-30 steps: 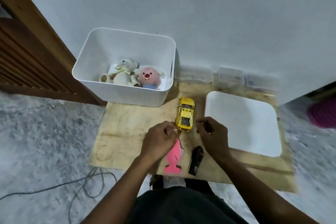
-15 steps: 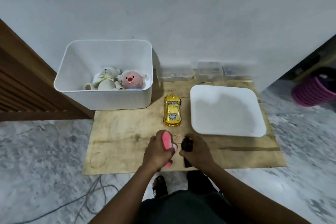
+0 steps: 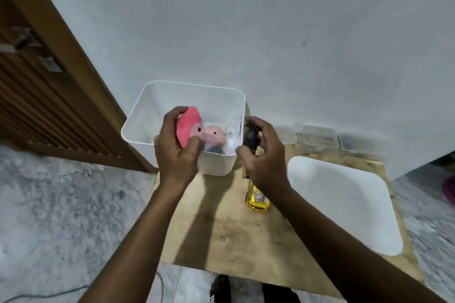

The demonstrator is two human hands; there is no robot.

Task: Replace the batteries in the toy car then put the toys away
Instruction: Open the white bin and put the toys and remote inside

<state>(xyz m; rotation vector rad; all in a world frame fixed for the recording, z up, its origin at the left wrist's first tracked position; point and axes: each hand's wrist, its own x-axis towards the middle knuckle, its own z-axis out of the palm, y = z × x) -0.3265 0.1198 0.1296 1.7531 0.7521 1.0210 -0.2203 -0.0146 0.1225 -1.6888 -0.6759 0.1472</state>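
My left hand (image 3: 175, 147) grips a pink fish-shaped toy (image 3: 188, 126) over the open white bin (image 3: 216, 166). Inside the bin lies a pink plush doll (image 3: 215, 135). My right hand (image 3: 264, 155) holds a small black toy (image 3: 250, 136) just right of the bin's rim, above the board. The yellow toy car (image 3: 257, 199) stands on the wooden board (image 3: 221, 229), partly hidden under my right wrist.
A white lid (image 3: 344, 202) lies on the right of the board. Small clear boxes (image 3: 320, 135) sit along the grey wall behind it. A wooden door frame (image 3: 61, 44) stands at left. A cable (image 3: 49, 294) runs over the marble floor.
Both hands have lifted from the board's front edge, carrying the pink toy and the black toy up to the bin. The camera has tilted up and moved closer.
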